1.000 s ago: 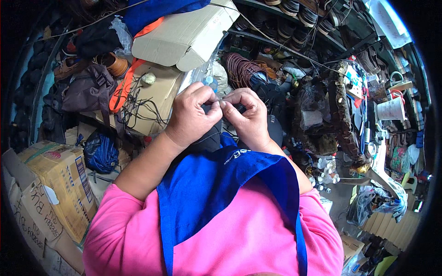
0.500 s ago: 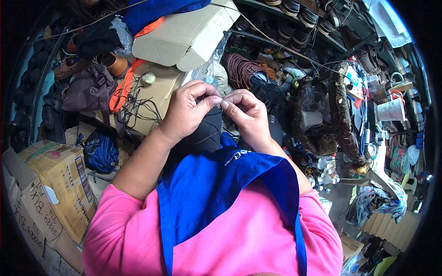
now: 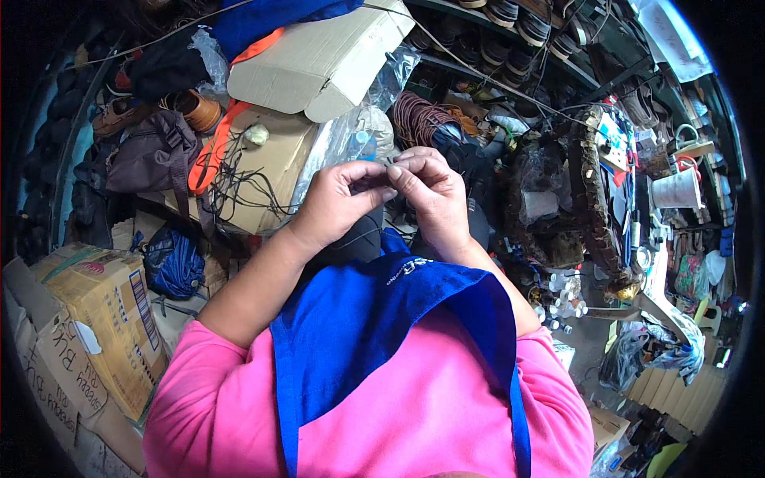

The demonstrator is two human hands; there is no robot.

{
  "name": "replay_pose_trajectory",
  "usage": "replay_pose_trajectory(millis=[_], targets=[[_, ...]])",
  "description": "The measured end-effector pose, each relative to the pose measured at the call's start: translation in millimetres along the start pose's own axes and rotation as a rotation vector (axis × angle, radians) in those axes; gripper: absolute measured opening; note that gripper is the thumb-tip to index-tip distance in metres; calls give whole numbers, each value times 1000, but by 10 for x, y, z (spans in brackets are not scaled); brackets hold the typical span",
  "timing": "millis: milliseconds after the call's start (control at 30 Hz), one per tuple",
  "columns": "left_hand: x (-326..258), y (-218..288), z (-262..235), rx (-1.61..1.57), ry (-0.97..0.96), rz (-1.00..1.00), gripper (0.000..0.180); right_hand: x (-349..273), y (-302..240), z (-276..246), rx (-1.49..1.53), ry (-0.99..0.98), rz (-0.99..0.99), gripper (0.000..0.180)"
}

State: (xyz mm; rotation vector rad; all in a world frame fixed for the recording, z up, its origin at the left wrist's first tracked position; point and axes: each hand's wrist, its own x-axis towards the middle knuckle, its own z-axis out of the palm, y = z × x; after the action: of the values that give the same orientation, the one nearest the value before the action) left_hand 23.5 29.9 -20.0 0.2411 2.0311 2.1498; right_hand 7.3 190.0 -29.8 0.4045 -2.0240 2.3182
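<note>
My left hand [image 3: 339, 203] and my right hand [image 3: 434, 191] meet above my lap, fingertips close together. The right thumb presses on its bent forefinger in a pinch. My left fingers are curled, with the thumb stretched toward the right hand. Whatever lies between the fingertips is too small to make out. Below them are my dark-clad knees and a blue apron [image 3: 358, 327]. Left of my hands, a tangle of black cord [image 3: 239, 187] lies on a cardboard sheet [image 3: 275, 159].
A cardboard box flap [image 3: 299, 76] and clear plastic [image 3: 339, 143] lie ahead. Shoes [image 3: 502, 52] fill shelves at the back. A spool of white thread [image 3: 676, 192] stands at right, above small bottles [image 3: 562, 299]. Cartons [image 3: 107, 311] stand at left, beside a blue bag [image 3: 174, 263].
Both hands have dropped slightly, and the left has shifted a little right. The left thumb has slid lower, below the right fingertips. More of the clear plastic behind shows.
</note>
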Motion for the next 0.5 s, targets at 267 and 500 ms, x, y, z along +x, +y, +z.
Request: replay_pose_trajectory(millis=[267, 500], targets=[[-8, 4, 7, 108, 71, 45, 14, -16, -41, -3, -95, 36, -76, 7], [-33, 36, 18, 115, 113, 40, 15, -5, -103, 30, -193, 25, -131, 7]])
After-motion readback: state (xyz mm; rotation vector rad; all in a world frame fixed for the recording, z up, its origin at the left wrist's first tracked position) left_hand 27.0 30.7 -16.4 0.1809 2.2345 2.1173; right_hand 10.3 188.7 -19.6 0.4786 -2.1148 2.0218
